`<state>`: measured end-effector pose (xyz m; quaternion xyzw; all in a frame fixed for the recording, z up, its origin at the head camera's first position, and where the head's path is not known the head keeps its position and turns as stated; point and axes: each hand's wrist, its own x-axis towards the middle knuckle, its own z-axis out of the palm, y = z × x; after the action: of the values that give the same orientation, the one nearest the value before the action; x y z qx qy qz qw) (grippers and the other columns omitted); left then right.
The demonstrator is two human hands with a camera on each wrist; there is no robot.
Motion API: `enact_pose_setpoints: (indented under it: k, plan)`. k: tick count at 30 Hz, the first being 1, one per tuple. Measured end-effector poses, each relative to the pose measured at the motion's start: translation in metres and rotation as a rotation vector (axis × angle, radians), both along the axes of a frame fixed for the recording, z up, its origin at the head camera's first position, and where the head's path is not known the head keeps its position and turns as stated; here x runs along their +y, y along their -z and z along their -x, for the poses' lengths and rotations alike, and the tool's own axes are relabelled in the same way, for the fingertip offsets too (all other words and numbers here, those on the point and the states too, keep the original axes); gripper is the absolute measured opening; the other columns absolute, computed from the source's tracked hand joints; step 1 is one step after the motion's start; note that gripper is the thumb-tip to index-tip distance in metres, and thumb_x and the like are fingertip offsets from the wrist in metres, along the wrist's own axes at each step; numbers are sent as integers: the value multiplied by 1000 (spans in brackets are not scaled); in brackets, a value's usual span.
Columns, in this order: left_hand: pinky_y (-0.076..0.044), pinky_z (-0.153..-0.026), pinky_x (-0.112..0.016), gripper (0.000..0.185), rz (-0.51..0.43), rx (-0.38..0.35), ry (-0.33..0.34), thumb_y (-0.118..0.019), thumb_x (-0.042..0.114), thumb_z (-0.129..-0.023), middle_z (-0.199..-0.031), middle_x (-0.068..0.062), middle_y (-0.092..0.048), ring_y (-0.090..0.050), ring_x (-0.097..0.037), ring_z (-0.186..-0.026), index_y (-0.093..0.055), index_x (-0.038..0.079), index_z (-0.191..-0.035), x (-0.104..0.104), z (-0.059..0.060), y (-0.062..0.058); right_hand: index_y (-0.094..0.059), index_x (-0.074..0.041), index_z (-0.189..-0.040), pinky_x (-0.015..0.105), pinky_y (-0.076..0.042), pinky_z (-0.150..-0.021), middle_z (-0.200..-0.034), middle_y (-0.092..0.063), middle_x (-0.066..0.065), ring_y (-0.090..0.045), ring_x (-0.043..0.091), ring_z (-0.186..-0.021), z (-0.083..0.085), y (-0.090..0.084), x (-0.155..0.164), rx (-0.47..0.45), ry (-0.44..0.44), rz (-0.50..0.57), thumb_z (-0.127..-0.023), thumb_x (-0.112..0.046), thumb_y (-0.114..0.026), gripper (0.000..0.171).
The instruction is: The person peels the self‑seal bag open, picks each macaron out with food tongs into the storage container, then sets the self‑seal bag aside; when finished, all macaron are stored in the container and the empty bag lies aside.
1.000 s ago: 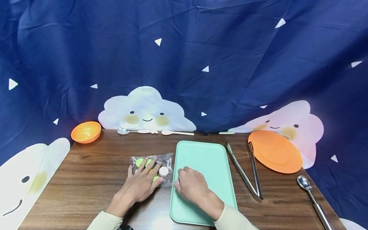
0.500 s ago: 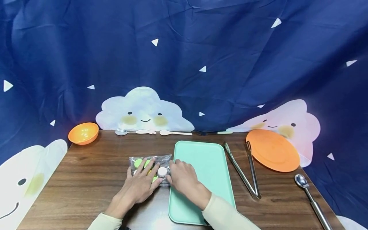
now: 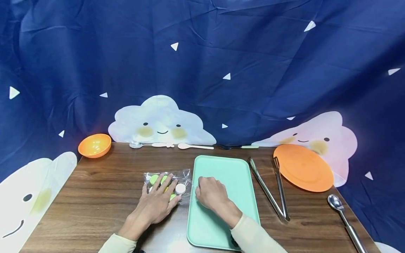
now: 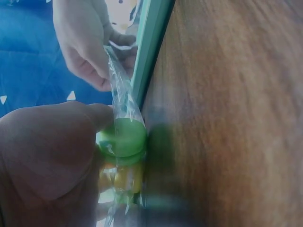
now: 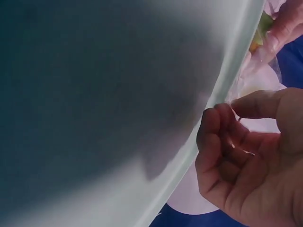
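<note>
A clear plastic bag lies on the wooden table, left of the mint green tray. Inside it are several small round pieces, among them a lime green one, a white one and something yellow. My left hand rests flat on the bag with its fingers spread. Over the tray's left edge, my right hand has its fingers curled, thumb and index finger pinching the bag's edge. In the left wrist view the film rises towards those fingers.
Metal tongs lie right of the tray. Beyond them are an orange plate and a metal scoop. An orange bowl stands at the back left. Spoons, including a white spoon, line the back edge before a blue curtain.
My right hand moved left to the bag's right side, then back right over the tray. My left hand has stayed spread on the bag. The whole view swayed slightly.
</note>
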<state>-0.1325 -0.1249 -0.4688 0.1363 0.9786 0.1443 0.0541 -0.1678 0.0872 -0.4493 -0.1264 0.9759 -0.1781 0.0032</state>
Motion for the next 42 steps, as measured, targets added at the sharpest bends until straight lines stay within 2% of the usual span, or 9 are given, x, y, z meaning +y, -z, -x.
enact_pose_setpoints:
  k: [4, 8, 14, 17, 25, 29, 34, 36, 42]
  plan:
    - [-19, -121, -84, 63, 1, -8, 0, -46, 53, -112, -179, -3, -29, -22, -35, -168, -41, 20, -166, -1, 0, 0, -63, -12, -92, 40, -47, -57, -77, -60, 3, -56, 21, -64, 5, 0, -3, 32, -16, 41, -99, -23, -74, 17]
    - [-20, -121, -84, 63, 10, -9, -5, -46, 52, -112, -179, -3, -29, -22, -35, -167, -41, 20, -166, -2, 1, 1, -68, -10, -102, 42, -53, -64, -86, -66, 5, -65, 24, -74, 16, 2, -15, 49, -28, 2, -96, -29, -80, 23]
    - [-21, -120, -84, 62, 1, -14, -19, -46, 52, -112, -178, -3, -31, -23, -36, -167, -43, 21, -166, -2, 0, -1, -73, -12, -93, 44, -56, -62, -85, -72, 7, -69, 25, -72, 32, 12, -26, 89, -52, -28, -98, -20, -74, 9]
    - [-21, -120, -84, 61, -1, 3, -20, -46, 52, -112, -177, -4, -33, -24, -36, -167, -44, 20, -165, -1, -1, -2, -70, -13, -90, 47, -56, -62, -84, -73, 8, -70, 28, -71, 35, 13, -24, 76, -15, 3, -98, -18, -70, 10]
    - [-22, -119, -85, 61, -11, 25, -10, -46, 51, -113, -176, -6, -36, -27, -37, -166, -44, 19, -164, 4, -2, -3, -54, -16, -71, 40, -45, -54, -65, -56, 4, -55, 22, -60, 35, 3, -10, -113, 121, 93, -97, -17, -65, 29]
    - [-23, -120, -83, 61, -1, 34, -8, -45, 52, -112, -176, -4, -36, -27, -36, -166, -44, 20, -165, 5, 0, -1, -54, -17, -76, 38, -44, -57, -69, -57, 1, -55, 20, -63, 36, 3, -5, -90, 85, 145, -91, -16, -65, 20]
    - [-23, -120, -84, 61, -2, 26, -3, -46, 51, -112, -176, -5, -35, -25, -36, -166, -45, 20, -164, 4, 1, -2, -61, -14, -90, 38, -48, -67, -84, -62, 3, -58, 20, -77, 41, 3, -9, -58, -9, 166, -94, -17, -71, 11]
    - [-22, -119, -84, 60, -2, 23, -3, -47, 50, -112, -176, -6, -35, -25, -36, -166, -45, 19, -164, 4, 1, -3, -63, -14, -87, 38, -49, -66, -85, -63, 4, -59, 20, -76, 45, 4, -12, -62, -16, 156, -96, -18, -73, 14]
    - [-23, -119, -84, 59, -3, 24, -1, -47, 49, -112, -176, -6, -36, -26, -36, -166, -47, 19, -163, 7, 0, -3, -59, -21, -75, 38, -46, -56, -74, -63, -1, -58, 18, -64, 66, 31, -14, -46, 35, 109, -96, -20, -66, 22]
